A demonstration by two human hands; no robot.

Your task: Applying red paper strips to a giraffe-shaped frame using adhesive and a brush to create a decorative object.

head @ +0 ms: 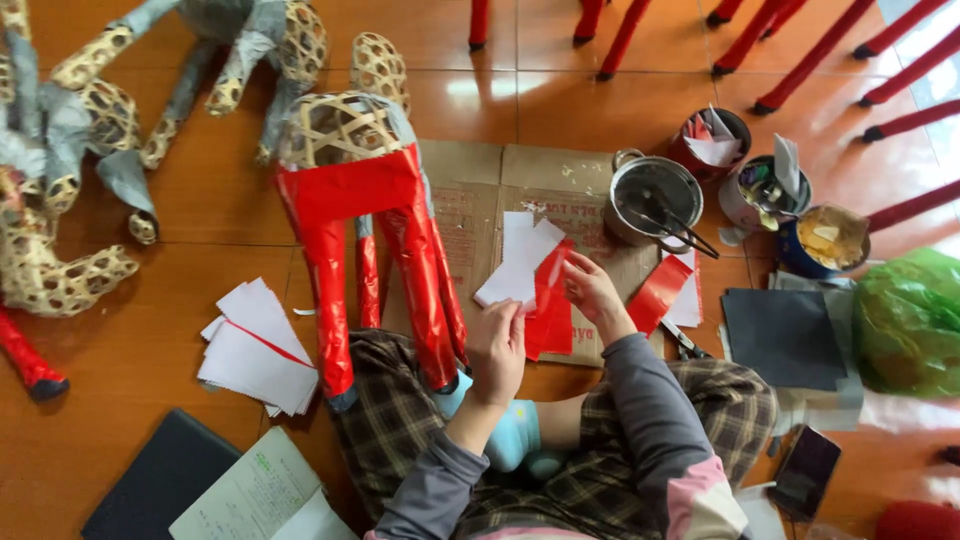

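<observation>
Over the flattened cardboard (470, 190), left hand (497, 350) and right hand (592, 290) pinch red-and-white paper (532, 280) (fingers closed on it).

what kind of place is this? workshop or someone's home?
Probably a home or small craft workshop, with work done seated on the tiled floor. Signs: woven bamboo animal frames, one half covered in red paper, a metal pot with brushes, and the left hand and right hand holding paper pieces.

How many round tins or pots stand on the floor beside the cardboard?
4: a steel pot at the cardboard's edge, a red tin behind it, a grey tin, and a blue tin rightmost. Others may be hidden.
</observation>
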